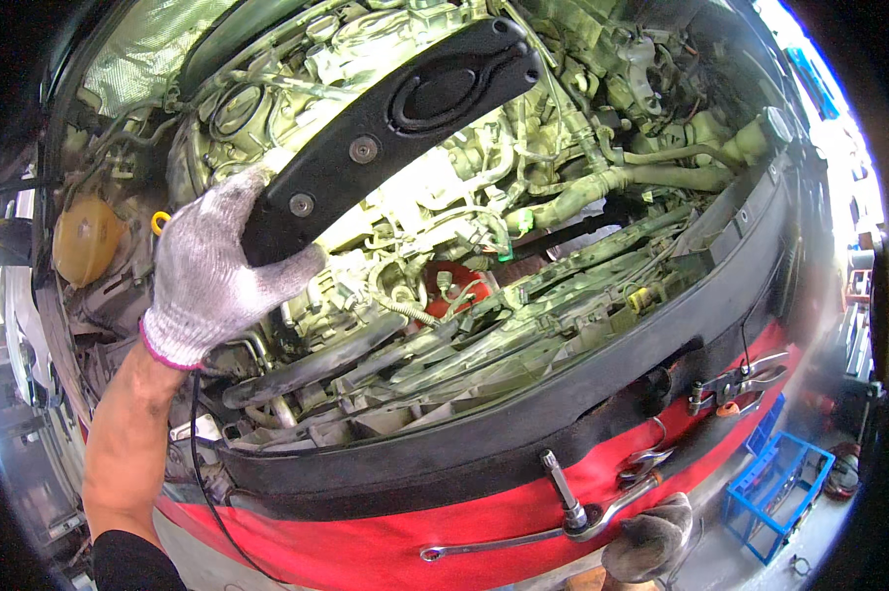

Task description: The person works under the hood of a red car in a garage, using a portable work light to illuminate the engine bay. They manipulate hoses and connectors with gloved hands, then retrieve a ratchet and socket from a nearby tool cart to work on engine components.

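My left hand, in a pale knit glove, grips the lower left end of a long, curved black cover with an oval molding and two washer-like fittings. The cover is tilted above the engine. My right hand, also gloved, is low at the right beside a ratchet wrench and sockets on the red fender cover; its fingers are too hidden to tell their grip.
An amber reservoir sits at the bay's left. The black front edge curves below the engine. More hand tools rest on the cover at right. A blue wire-frame trolley stands on the floor at lower right.
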{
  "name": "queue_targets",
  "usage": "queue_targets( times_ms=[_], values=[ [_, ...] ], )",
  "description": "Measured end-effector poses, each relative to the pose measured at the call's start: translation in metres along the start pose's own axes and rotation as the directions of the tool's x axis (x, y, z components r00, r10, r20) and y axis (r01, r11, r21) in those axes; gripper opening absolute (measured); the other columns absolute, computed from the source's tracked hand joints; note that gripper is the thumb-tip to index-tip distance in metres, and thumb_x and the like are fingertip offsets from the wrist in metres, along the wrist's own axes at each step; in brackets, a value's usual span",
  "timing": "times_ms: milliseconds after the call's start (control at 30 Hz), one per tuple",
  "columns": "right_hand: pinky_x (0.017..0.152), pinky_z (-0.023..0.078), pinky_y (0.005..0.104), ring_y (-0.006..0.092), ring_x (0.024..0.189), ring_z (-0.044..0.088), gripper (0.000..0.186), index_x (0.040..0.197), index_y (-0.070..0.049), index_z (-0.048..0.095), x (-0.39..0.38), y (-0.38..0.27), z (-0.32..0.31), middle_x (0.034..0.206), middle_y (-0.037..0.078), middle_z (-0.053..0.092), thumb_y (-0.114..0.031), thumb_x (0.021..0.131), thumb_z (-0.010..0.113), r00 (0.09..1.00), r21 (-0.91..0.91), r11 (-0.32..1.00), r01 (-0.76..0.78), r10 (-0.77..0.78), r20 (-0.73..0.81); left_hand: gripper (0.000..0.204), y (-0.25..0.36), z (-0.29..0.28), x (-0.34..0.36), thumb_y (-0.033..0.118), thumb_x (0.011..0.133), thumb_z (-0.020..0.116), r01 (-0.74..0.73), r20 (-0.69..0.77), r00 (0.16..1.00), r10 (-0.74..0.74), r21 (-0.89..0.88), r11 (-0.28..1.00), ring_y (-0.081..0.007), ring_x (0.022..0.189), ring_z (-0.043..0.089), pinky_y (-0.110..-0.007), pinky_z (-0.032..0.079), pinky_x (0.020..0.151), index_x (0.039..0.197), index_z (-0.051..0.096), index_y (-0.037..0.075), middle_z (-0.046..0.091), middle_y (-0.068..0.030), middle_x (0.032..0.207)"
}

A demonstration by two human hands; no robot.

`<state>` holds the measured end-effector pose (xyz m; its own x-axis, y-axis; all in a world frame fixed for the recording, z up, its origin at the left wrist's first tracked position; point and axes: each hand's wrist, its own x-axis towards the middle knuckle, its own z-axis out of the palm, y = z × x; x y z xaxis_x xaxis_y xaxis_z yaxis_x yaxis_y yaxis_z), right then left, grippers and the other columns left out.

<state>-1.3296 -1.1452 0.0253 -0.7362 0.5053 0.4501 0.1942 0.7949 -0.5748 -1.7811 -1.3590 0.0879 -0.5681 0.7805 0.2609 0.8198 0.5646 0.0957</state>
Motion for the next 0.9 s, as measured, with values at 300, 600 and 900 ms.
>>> queue_targets(
  times_ms=[300, 600, 900],
  values=[
    [0.054, 0.045, 0.0378, 0.0271, 0.062, 0.055, 0.013, 0.093, -0.009, 0.059, 0.019, -0.003, -0.013, 0.078, 0.008, 0.059, -0.004, 0.084, 0.067, 0.977, -0.066, 0.99, 0.126, -0.112, 0.182, 0.074, 0.003, 0.002, -0.004, 0.028, 0.065, 0.089, -0.022, 0.008, 1.0, 0.023, -0.022, 1.0, -0.0359, 0.089, 0.073, -0.042, 0.057, 0.083, 0.126, 0.062, -0.003, 0.073, -0.0204, 0.103],
    [0.055, 0.045, 0.0385, 0.0265, 0.062, 0.054, 0.01, 0.086, -0.01, 0.06, 0.037, -0.015, -0.002, 0.074, 0.007, 0.059, -0.002, 0.083, 0.066, 0.988, -0.079, 0.992, 0.1, -0.09, 0.127, 0.065, -0.005, 0.007, -0.013, 0.034, 0.066, 0.091, -0.101, -0.081, 0.992, 0.095, -0.082, 0.991, -0.0387, 0.074, 0.068, -0.046, 0.054, 0.069, 0.113, 0.065, -0.001, 0.069, -0.0171, 0.085],
    [0.055, 0.042, 0.0359, 0.0258, 0.061, 0.055, 0.014, 0.077, -0.012, 0.059, 0.02, -0.016, -0.006, 0.073, 0.006, 0.059, -0.016, 0.089, 0.063, 0.993, -0.138, 0.99, -0.037, 0.052, 0.108, 0.068, -0.025, -0.001, -0.022, 0.035, 0.063, 0.093, -0.007, -0.067, 0.998, -0.004, -0.166, 0.986, -0.0372, 0.08, 0.071, -0.044, 0.056, 0.074, 0.116, 0.066, 0.001, 0.071, -0.0172, 0.093]
  ],
)
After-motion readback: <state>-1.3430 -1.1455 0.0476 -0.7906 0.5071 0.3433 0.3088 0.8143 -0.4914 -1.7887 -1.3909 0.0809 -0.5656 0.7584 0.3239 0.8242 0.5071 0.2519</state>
